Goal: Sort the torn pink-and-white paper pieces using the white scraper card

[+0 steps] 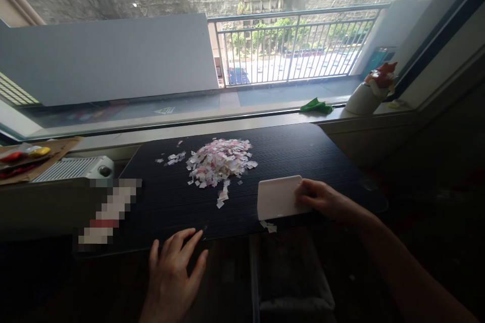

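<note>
My right hand (318, 197) grips the right edge of a white rectangular panel with rounded corners (278, 198), held on edge at the front of the black tabletop (291, 151). I cannot make out what exactly the panel is. A few paper scraps (270, 227) lie by its lower edge. My left hand (174, 265) hovers at the front edge of the table, fingers spread and nothing in it. Beyond both hands rises a heap of small white and pink paper scraps (220, 161), with a thin trail of loose pieces (223, 196) towards me.
Below the table edge stands a dark open bin or drawer (291, 282). A white slatted appliance (74, 169) and cardboard with coloured tools (26, 156) are at the left. On the windowsill sit a green crumpled wrapper (316, 106) and a white container with a fox-like figure (367, 96).
</note>
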